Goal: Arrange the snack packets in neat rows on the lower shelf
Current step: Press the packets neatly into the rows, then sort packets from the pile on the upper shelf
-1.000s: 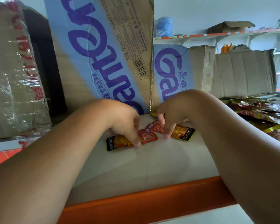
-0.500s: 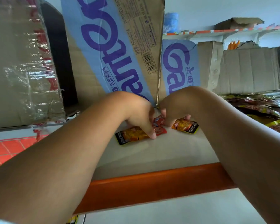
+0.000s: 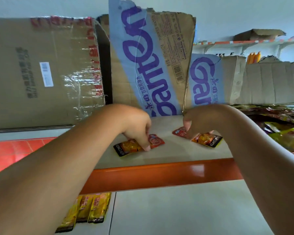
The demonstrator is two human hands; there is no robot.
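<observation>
Lying nearest at 7 o'clock, yellow snack packets point(image 3: 92, 207) formed a row. Past the orange shelf lip point(image 3: 159, 173), the left hand point(image 3: 136, 128) pinched the left red-orange packet point(image 3: 126, 148) at 11 o'clock. The right hand point(image 3: 199, 122) gripped the right red-orange packet point(image 3: 207, 139) at 1 o'clock, apparently spacing them. Cartons point(image 3: 151, 65) stood behind.

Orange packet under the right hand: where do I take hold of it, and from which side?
Best grip is likely the black printed end of the orange packet, coming from the front right. It lies flat on the shelf with that end bare, while the right hand and a red packet crowd the far end.
</observation>
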